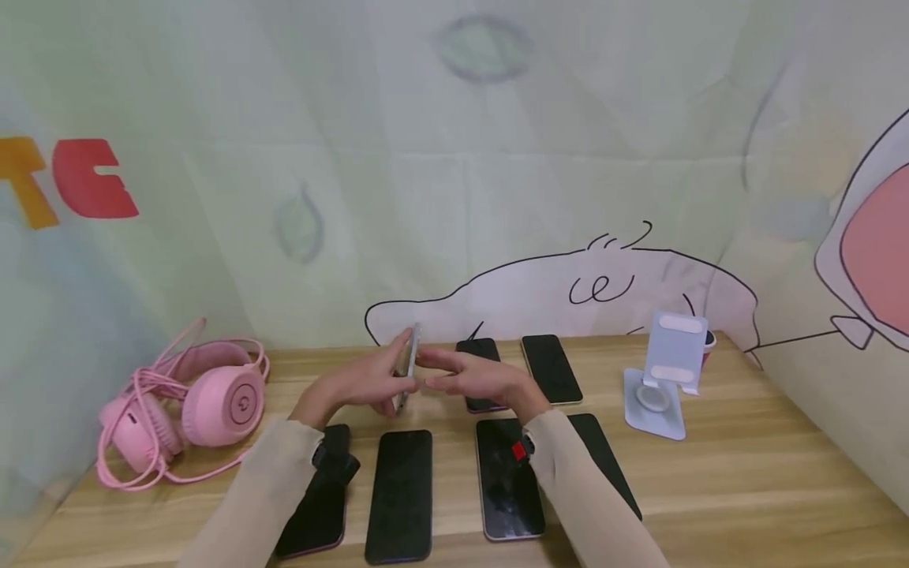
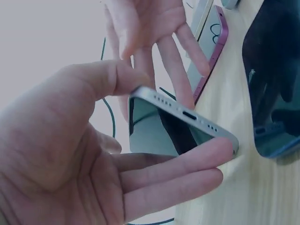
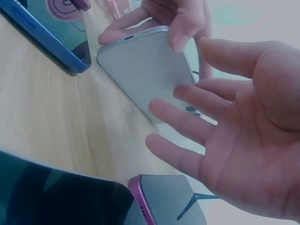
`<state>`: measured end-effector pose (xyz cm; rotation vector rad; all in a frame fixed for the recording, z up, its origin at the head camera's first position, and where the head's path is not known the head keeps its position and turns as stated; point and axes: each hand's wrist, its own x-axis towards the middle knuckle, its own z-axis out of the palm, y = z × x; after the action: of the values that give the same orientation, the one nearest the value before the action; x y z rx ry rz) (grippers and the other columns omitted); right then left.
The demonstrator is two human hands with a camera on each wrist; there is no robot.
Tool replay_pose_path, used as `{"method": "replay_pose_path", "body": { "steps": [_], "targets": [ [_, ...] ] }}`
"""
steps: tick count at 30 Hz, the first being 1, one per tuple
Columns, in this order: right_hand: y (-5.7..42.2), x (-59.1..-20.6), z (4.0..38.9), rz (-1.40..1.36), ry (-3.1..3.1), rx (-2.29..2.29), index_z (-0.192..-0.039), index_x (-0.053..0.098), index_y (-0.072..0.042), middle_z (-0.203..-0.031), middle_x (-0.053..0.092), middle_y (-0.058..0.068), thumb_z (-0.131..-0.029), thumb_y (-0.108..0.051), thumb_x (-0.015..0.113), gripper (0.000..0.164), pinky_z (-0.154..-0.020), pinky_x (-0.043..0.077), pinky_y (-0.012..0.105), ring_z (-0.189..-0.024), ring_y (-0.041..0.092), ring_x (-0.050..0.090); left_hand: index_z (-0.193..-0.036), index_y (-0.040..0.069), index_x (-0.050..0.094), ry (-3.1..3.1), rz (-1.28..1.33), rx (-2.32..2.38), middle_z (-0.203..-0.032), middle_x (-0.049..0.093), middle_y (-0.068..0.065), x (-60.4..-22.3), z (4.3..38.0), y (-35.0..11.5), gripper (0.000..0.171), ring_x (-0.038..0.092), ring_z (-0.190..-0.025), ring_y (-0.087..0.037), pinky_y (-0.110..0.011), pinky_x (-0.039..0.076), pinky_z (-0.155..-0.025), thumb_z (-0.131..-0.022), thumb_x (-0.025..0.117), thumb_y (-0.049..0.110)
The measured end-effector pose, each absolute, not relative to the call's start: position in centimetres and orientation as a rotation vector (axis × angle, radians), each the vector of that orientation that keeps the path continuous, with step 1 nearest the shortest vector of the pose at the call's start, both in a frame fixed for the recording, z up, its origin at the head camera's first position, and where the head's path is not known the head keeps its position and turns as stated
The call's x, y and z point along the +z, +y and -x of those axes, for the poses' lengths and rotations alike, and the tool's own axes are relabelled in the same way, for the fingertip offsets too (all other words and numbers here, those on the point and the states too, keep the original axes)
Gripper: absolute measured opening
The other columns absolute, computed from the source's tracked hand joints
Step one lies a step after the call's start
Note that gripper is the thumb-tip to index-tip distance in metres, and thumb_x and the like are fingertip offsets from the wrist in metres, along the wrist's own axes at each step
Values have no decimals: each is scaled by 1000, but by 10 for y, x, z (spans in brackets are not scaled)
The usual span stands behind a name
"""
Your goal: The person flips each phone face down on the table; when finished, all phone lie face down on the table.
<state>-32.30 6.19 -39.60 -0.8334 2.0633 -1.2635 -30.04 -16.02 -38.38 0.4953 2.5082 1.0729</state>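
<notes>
My left hand [image 1: 355, 384] grips a silver smartphone [image 1: 409, 367] by its edges, thumb on one side and fingers on the other. The phone is tilted up on edge above the table. In the left wrist view its bottom edge with the charging port [image 2: 189, 115] faces the camera. Its plain pale back [image 3: 140, 65] turns toward my right hand [image 1: 483, 375]. That hand has its fingers apart and loosely extended, with fingertips overlapping the phone's back in the right wrist view. A pink-edged phone [image 1: 480, 349] lies just behind the right hand.
Pink headphones [image 1: 223, 406] with a coiled cable sit at the left. Dark phones lie in front, including a middle one [image 1: 400, 497] and one [image 1: 506, 477] near my right sleeve. Another phone [image 1: 551, 369] lies at the back. A pale folding stand [image 1: 675, 351] stands at the right.
</notes>
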Motion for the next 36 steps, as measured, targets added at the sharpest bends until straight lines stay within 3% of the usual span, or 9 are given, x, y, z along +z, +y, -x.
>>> {"method": "replay_pose_path", "body": {
  "steps": [4,9,13,16,19,23,30,33,36],
  "targets": [
    [65,-400,321,839,2080,-1223,-159,28,-21,-164,26,2,-103,-27,56,63,-116,23,54,-150,25,22,-160,10,-6,2512,-471,1089,-106,59,-22,-383,302,-158,94,69,-63,-26,-38,59,-63,-94,60,24],
    [64,-404,321,859,2047,-1206,-160,25,-24,-164,24,6,-104,-20,53,63,-117,23,54,-150,27,23,-159,5,3,2601,-464,1088,-125,54,-31,-380,302,-161,85,68,-64,-24,-37,58,-57,-95,58,13],
    [62,-404,321,844,2019,-1204,-160,25,-26,-163,25,9,-104,-18,54,64,-116,24,54,-150,28,24,-158,3,8,2604,-449,1078,-95,67,-25,-379,304,-166,80,68,-60,-26,-36,57,-57,-95,57,6],
    [61,-404,322,848,2029,-1186,-160,26,-24,-163,26,11,-103,-16,54,64,-117,25,52,-149,28,25,-158,3,8,2562,-420,1053,-76,66,-15,-379,304,-169,79,68,-61,-27,-36,58,-61,-95,57,2],
    [60,-403,324,869,2059,-1161,-159,29,-22,-163,27,10,-102,-15,54,62,-117,26,50,-149,27,27,-158,3,7,2537,-367,1034,-74,65,-13,-379,305,-170,79,68,-63,-27,-37,58,-64,-97,57,1],
    [60,-402,327,869,2063,-1142,-158,33,-22,-163,27,7,-102,-13,54,61,-116,27,49,-148,25,28,-158,2,7,2521,-275,1018,-79,64,-15,-382,305,-171,80,68,-62,-25,-35,58,-65,-98,61,5],
    [62,-402,327,822,2023,-1142,-159,29,-23,-162,29,11,-101,-11,54,64,-115,28,50,-146,26,32,-149,0,24,2523,-228,953,-97,57,-16,-392,306,-172,74,64,-65,-22,-30,57,-66,-93,72,14],
    [65,-402,327,814,2038,-1137,-160,26,-20,-160,33,12,-102,-13,54,64,-116,28,51,-146,27,32,-151,2,23,2547,-276,911,-107,57,-17,-395,308,-172,78,63,-75,-23,-31,56,-70,-94,72,19],
    [69,-402,327,797,2081,-1120,-159,27,-17,-159,34,11,-103,-17,54,63,-116,28,51,-146,28,32,-153,1,22,2573,-331,876,-124,54,-19,-397,310,-171,81,60,-93,-26,-37,54,-83,-94,72,22]
  ]
}}
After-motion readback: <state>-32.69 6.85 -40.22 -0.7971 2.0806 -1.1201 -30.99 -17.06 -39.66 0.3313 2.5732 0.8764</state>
